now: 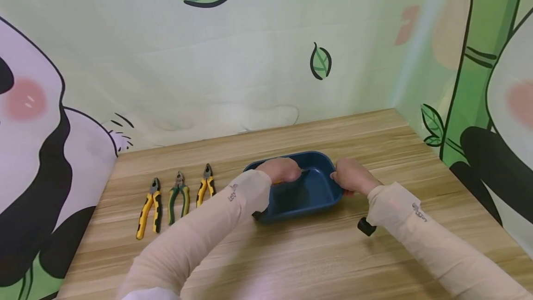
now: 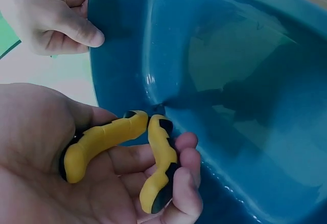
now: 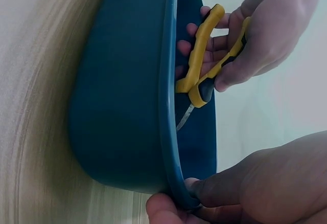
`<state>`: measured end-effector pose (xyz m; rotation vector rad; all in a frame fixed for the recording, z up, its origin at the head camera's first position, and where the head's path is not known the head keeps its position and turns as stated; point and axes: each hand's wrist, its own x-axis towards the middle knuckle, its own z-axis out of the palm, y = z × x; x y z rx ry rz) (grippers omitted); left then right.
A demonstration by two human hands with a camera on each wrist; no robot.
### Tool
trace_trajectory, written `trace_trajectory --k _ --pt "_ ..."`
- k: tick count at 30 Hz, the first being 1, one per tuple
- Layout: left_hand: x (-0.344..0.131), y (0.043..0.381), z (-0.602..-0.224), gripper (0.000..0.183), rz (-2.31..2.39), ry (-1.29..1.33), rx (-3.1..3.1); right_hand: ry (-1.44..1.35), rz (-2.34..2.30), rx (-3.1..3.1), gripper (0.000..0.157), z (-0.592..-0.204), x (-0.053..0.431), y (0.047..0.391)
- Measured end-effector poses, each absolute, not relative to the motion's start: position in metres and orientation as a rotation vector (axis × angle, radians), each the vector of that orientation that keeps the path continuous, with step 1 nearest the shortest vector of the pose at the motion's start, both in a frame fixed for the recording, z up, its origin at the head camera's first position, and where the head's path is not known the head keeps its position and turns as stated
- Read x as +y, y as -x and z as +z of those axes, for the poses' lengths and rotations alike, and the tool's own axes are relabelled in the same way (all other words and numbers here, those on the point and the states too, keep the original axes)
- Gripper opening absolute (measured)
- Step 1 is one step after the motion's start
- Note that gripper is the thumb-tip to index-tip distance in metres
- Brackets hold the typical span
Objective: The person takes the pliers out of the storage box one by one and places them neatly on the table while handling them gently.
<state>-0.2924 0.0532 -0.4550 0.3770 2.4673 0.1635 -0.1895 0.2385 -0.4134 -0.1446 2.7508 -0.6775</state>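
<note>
My left hand is over the inside of a blue plastic basin and grips pliers with yellow-and-black handles. The two handles stand apart within the curled fingers, as the left wrist view shows. In the right wrist view, the metal end of the pliers points down into the basin and is partly hidden by its wall. At the basin's right end, my right hand pinches the rim, thumb on the inner side and fingers beneath the outer edge.
Left of the basin, three pliers lie in a row on the wooden table: yellow-black ones, green-handled ones and another yellow-black pair, partly behind my left sleeve. A printed cloth wall stands behind the table.
</note>
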Motion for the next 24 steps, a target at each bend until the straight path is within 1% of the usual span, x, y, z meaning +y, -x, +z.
trace_trajectory --k 2,4,7,13,15,16,19,21,22,23,24 --pt "0.054 0.286 -0.446 0.036 0.189 -0.362 2.443 0.143 -0.683 2.749 0.025 -0.413 0.238 0.189" --pt "0.055 0.289 -0.450 0.035 0.203 -0.341 2.450 0.143 -0.684 2.747 0.025 -0.413 0.238 0.189" --pt "0.057 0.298 -0.463 0.036 0.217 -0.307 2.449 0.136 -0.685 2.745 0.025 -0.414 0.238 0.189" --pt "0.060 0.329 -0.503 0.039 0.231 -0.262 2.409 0.126 -0.694 2.745 0.025 -0.415 0.239 0.190" --pt "0.059 0.334 -0.511 0.040 0.245 -0.257 2.413 0.128 -0.697 2.746 0.025 -0.415 0.239 0.190" --pt "0.058 0.321 -0.496 0.040 0.247 -0.258 2.419 0.127 -0.697 2.748 0.025 -0.415 0.239 0.190" --pt "0.055 0.305 -0.477 0.043 0.242 -0.297 2.431 0.127 -0.698 2.748 0.025 -0.415 0.239 0.190" --pt "0.054 0.295 -0.462 0.041 0.266 -0.277 2.426 0.127 -0.700 2.750 0.025 -0.415 0.239 0.190" --pt "0.054 0.282 -0.446 0.038 0.263 -0.266 2.431 0.126 -0.699 2.751 0.025 -0.415 0.239 0.190" --pt "0.053 0.293 -0.458 0.038 0.299 -0.262 2.409 0.126 -0.700 2.752 0.025 -0.415 0.239 0.190" --pt "0.053 0.289 -0.453 0.036 0.319 -0.244 2.400 0.127 -0.699 2.752 0.026 -0.415 0.240 0.190"
